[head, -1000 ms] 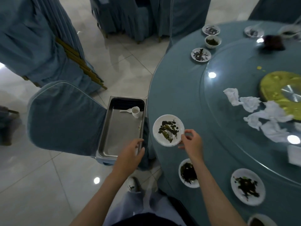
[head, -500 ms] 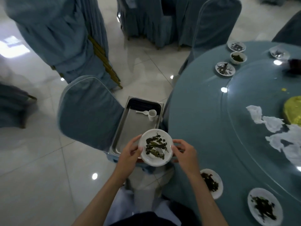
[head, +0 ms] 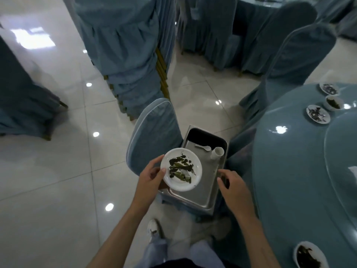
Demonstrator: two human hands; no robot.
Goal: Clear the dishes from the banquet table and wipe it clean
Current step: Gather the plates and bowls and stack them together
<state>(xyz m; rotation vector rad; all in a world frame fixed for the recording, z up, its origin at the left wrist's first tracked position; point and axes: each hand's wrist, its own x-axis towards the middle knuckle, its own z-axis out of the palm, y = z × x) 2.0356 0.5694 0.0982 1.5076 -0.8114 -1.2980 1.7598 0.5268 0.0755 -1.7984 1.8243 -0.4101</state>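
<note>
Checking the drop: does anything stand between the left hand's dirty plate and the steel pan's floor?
Nothing visible does. The plate, gripped by the left hand, hangs above the steel pan; the spoon and cup lie at its far end.

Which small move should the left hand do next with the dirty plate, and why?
Probably lower the plate into the steel tray: the left hand holds it over the tray's bare near end, away from the cup and spoon.

Soiled plate (head: 181, 169) in left hand (head: 150, 176) above steel pan (head: 204, 182)
</note>
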